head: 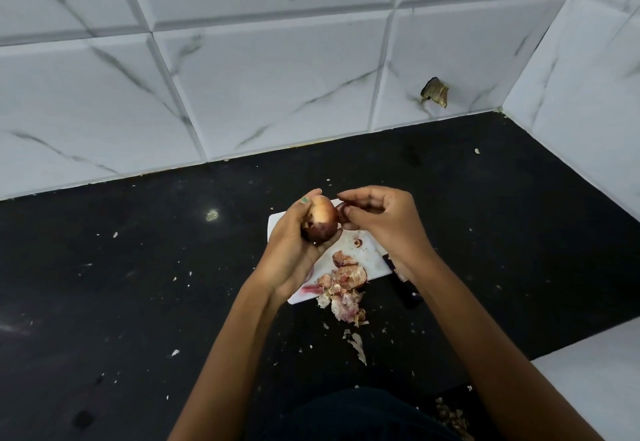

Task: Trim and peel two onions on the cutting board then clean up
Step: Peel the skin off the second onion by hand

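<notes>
Two bare forearms reach up from the bottom edge over a black tabletop [138, 285] flecked with pale scraps. Nearest, a loose strip of skin [358, 347] lies on the tabletop, and just beyond it a heap of peels [343, 288] sits across the near edge of a white board [367, 257], partly on it and partly off. A small trimmed end [358, 242] lies alone on the board past the heap. A dark knife [403, 285] lies by the board's right edge, mostly hidden under the right wrist.

Above the board, the left hand [291, 250] cups an onion [320, 221], fingers curled round its back and thumb along its lower side; the onion is pale at the top and dark purple lower down. Just to its right, the right hand [381, 219] pinches a dark piece of skin [343, 214] between thumb and fingertips, close beside the onion; whether that piece is still joined to the onion cannot be told.

Farther back, the tabletop meets a wall of white marbled tiles [277, 87], one of them chipped [434, 91] near the right corner.
</notes>
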{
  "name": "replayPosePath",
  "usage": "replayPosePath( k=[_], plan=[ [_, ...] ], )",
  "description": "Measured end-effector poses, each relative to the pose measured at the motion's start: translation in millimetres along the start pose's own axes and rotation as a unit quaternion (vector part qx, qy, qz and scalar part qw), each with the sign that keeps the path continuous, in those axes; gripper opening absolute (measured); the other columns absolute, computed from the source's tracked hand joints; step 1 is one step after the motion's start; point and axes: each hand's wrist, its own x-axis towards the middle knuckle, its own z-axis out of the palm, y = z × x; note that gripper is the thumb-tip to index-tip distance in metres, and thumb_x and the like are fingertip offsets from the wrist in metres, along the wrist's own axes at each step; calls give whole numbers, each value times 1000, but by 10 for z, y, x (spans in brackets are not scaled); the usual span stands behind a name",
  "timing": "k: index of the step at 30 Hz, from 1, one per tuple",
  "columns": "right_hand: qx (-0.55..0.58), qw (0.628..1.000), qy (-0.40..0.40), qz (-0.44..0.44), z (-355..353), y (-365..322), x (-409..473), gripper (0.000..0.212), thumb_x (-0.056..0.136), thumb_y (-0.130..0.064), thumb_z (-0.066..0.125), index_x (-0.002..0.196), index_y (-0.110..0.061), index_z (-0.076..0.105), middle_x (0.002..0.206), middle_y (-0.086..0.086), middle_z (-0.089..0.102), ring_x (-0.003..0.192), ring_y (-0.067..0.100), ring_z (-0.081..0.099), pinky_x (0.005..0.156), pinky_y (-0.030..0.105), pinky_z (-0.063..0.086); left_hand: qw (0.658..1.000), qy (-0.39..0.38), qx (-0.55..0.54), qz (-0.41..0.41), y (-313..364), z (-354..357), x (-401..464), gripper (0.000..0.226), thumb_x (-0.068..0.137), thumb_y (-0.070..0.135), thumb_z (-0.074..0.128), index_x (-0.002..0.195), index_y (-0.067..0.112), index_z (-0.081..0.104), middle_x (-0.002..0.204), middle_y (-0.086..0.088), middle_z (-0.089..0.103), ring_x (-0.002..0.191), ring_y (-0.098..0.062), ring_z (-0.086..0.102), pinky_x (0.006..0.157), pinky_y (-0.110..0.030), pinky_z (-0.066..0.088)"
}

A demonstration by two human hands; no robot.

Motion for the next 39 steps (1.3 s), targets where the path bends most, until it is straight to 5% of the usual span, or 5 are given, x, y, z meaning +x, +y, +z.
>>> replayPosePath(
  k=[7,14,22,33,39],
  plan=[
    [-175,984,29,33,-97,282,71,16,82,2,66,88,-12,71,83,3,72,76,13,70,74,31,59,977,-49,-186,-87,52,-97,-10,28,85,36,55,101,15,63,98,-5,63,89,-20,62,62,-25,56],
    [-396,906,-120,88,-95,557,14,15,90,-11,60,99,-7,71,103,5,70,96,16,63,80,26,48,971,-66,-218,-71,47,-118,-25,35,84,23,50,114,6,56,107,-13,63,96,-27,66,85,-40,58],
    [-149,988,6,-37,2,130,13,17,91,-26,61,95,-13,71,82,-1,71,78,11,68,70,31,57,998,15,-63,-15,-29,-18,27,33,100,15,46,126,-3,51,120,-19,59,115,-30,58,94,-42,51],
    [-105,994,2,-19,65,-8,-25,13,76,-12,73,88,-17,72,74,-7,71,69,4,68,62,17,55,999,31,-3,28,-17,-8,-2,66,78,18,66,138,3,45,130,-23,58,107,-26,67,82,-34,59],
    [-138,990,-2,-30,15,-26,-18,17,74,-14,73,91,-14,73,77,-4,72,71,6,68,64,20,56,1000,19,-14,18,-43,-8,11,69,77,17,66,141,2,43,133,-25,56,117,-31,61,89,-38,57]
  ],
)
